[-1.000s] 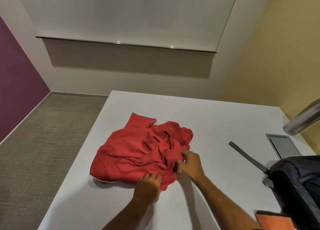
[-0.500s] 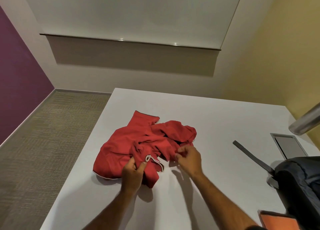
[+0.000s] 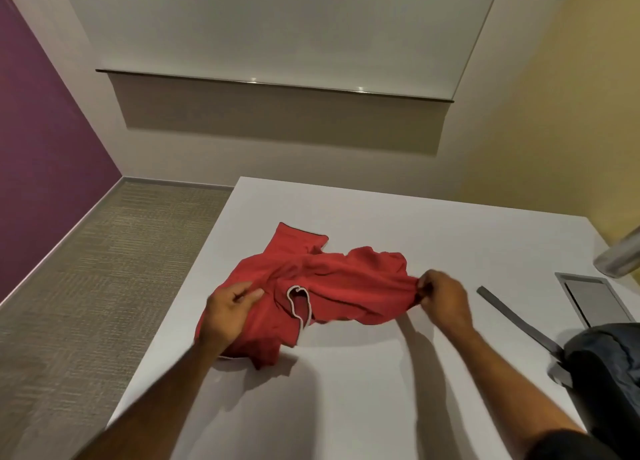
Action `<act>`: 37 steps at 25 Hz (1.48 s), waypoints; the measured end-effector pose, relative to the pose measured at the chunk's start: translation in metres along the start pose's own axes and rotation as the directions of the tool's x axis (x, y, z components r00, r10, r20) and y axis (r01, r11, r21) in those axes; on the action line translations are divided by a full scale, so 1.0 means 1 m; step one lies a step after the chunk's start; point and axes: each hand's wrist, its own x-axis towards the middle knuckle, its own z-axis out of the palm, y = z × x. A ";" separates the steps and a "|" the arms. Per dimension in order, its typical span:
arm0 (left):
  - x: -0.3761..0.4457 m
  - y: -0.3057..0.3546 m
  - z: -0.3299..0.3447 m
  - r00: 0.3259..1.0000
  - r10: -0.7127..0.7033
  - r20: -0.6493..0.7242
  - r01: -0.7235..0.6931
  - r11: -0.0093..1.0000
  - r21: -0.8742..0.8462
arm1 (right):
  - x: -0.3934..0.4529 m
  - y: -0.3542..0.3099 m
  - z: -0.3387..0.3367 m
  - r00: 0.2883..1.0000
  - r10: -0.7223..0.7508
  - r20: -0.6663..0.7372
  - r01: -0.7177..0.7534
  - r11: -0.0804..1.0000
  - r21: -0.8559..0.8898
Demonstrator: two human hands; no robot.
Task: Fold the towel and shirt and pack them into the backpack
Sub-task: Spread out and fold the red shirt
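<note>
A crumpled red shirt (image 3: 332, 286) with a white-edged neck opening lies on the white table (image 3: 381, 390), partly lifted and stretched between my hands. My left hand (image 3: 228, 310) grips its left part, thumb and fingers pinching the cloth. My right hand (image 3: 441, 296) pinches its right end and holds it taut. The dark backpack (image 3: 606, 362) sits at the table's right edge, cut off by the frame, with a grey strap (image 3: 512, 317) lying out toward the shirt. No towel shows in this frame.
A grey recessed panel (image 3: 595, 296) is set in the table at the far right. A metallic cylinder (image 3: 620, 262) juts in above it. Carpeted floor (image 3: 104, 286) lies left of the table; walls stand behind.
My hands have moved apart, pulling the shirt out sideways and lifting part of it off the table. The right hand went right, the left hand left. The orange item at bottom right left the view.
</note>
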 end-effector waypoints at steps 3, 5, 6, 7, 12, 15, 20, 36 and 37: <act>0.024 0.031 -0.031 0.979 0.182 0.093 -0.195 0.969 0.149 | 0.024 0.004 -0.057 0.983 -0.068 -0.169 0.054 0.995 -0.084; 0.038 0.053 -0.041 0.933 0.301 0.199 -0.342 0.914 0.217 | 0.032 0.002 -0.087 0.944 -0.178 -0.278 0.137 0.977 -0.162; 0.044 0.063 -0.042 0.908 0.363 0.209 -0.406 0.886 0.223 | 0.034 0.000 -0.098 0.909 -0.257 -0.329 0.201 0.960 -0.194; 0.048 0.074 -0.044 0.891 0.415 0.186 -0.449 0.866 0.222 | 0.035 -0.004 -0.108 0.868 -0.318 -0.382 0.252 0.944 -0.215; 0.050 0.104 -0.068 0.811 0.574 0.113 -0.585 0.793 0.169 | 0.007 -0.010 -0.123 0.732 -0.433 -0.526 0.400 0.898 -0.182; 0.037 0.081 -0.083 0.816 0.427 0.389 -0.540 0.803 0.251 | -0.037 0.019 -0.091 0.806 -0.538 -0.247 0.533 0.841 -0.093; -0.009 0.003 -0.065 0.630 -0.246 0.737 -0.290 0.805 0.517 | -0.119 0.066 -0.036 0.732 -0.265 0.628 0.409 0.908 -0.094; -0.096 -0.068 -0.052 0.690 -0.724 -0.008 0.721 0.688 -0.090 | -0.087 0.094 -0.029 0.953 0.207 0.220 -0.148 0.955 -0.258; -0.097 -0.067 -0.049 0.694 -0.720 0.005 0.718 0.691 -0.090 | -0.080 0.093 -0.029 0.948 0.197 0.250 -0.120 0.949 -0.293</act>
